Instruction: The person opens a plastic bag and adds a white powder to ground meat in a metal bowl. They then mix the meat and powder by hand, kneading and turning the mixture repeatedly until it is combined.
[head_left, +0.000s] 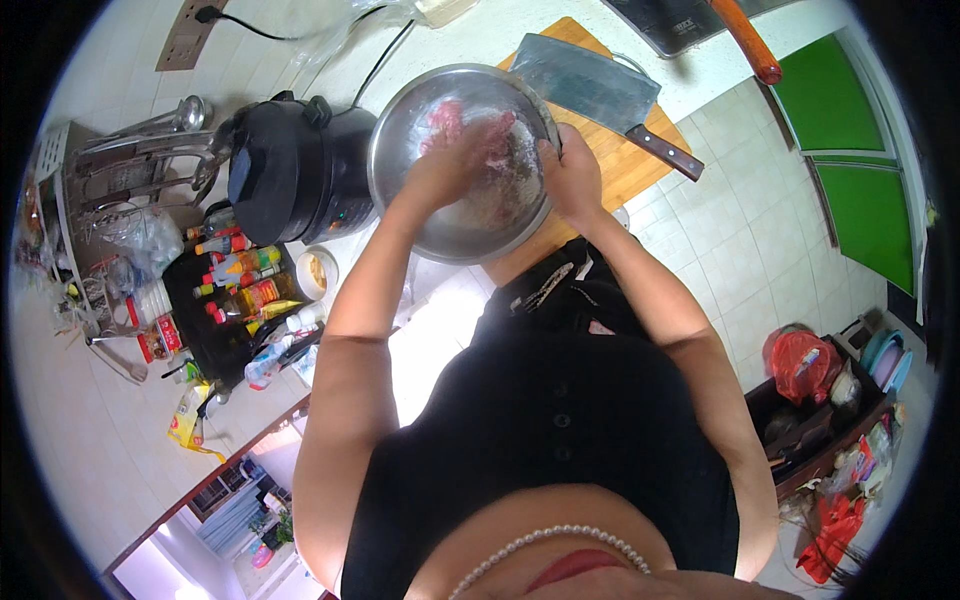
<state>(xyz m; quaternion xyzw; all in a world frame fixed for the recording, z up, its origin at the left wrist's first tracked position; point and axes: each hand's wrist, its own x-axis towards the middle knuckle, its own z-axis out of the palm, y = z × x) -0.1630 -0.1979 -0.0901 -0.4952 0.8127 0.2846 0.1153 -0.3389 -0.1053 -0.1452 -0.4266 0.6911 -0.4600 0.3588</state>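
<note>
A stainless steel mixing bowl is in front of me, partly over a wooden cutting board. Inside it lies pink raw meat, with white powder along the right side. My left hand reaches into the bowl and touches the meat; its fingers are blurred, so their grip is unclear. My right hand grips the bowl's right rim, thumb on the inner side. Beyond that hand, a cleaver with a dark riveted handle rests flat on the board, handle past its edge.
Left of the bowl stands a black electric cooker. Several sauce bottles and a small white bowl are nearby. A wooden handle juts past the counter edge by a black cooktop. Green cabinet doors are at right.
</note>
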